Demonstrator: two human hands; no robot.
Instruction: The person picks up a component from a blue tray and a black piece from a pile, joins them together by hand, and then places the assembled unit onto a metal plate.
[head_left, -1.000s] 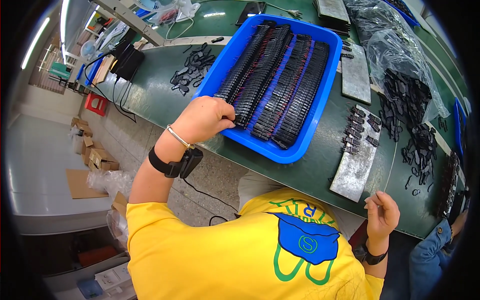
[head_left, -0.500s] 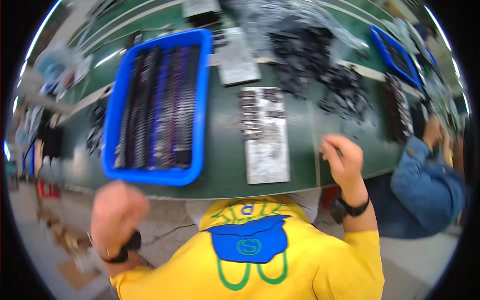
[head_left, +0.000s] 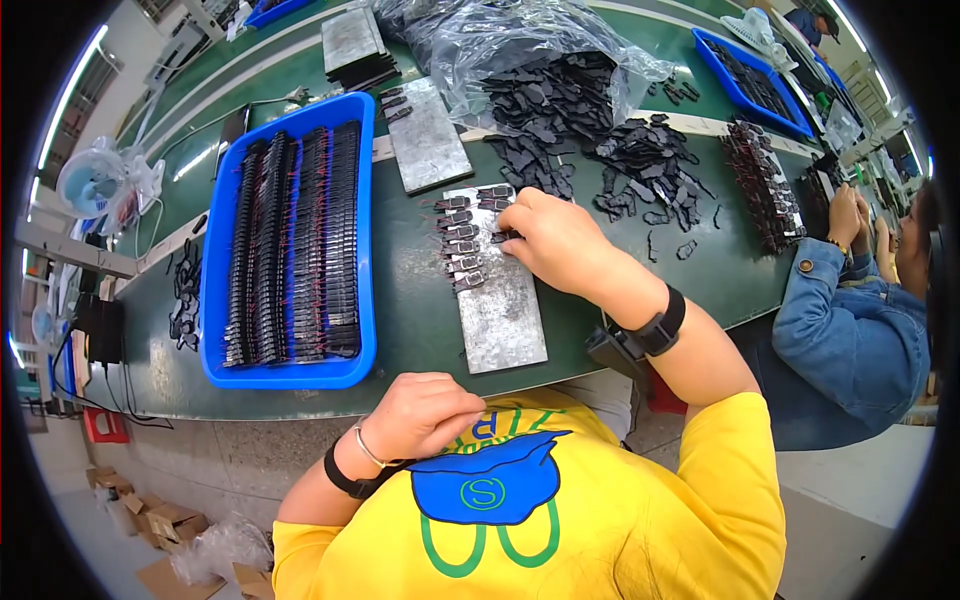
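A grey metal plate (head_left: 505, 325) lies on the bench in front of me. Small black parts with thin red wires (head_left: 462, 248) sit in a column along its left side, and a few more lie across its far end. My right hand (head_left: 560, 242) reaches over the plate's right edge, its thumb and index finger closed on a small black part (head_left: 506, 237) that they partly cover. My left hand (head_left: 425, 415) is held before my chest at the bench's near edge. Its fingers are curled and pressed together; whatever is in them, if anything, is hidden.
A blue tray (head_left: 370, 250) with rows of wired black parts stands left of the plate. Beyond lie a second metal plate (head_left: 428, 140), a pile of black pieces (head_left: 560, 95) and clear plastic (head_left: 455, 60). At right sits a person in a denim jacket (head_left: 840, 330).
My right hand has moved left and forward onto the plate and closed on a small black part. My left hand has swung right, from beside the tray to before my chest. The view has shifted slightly.
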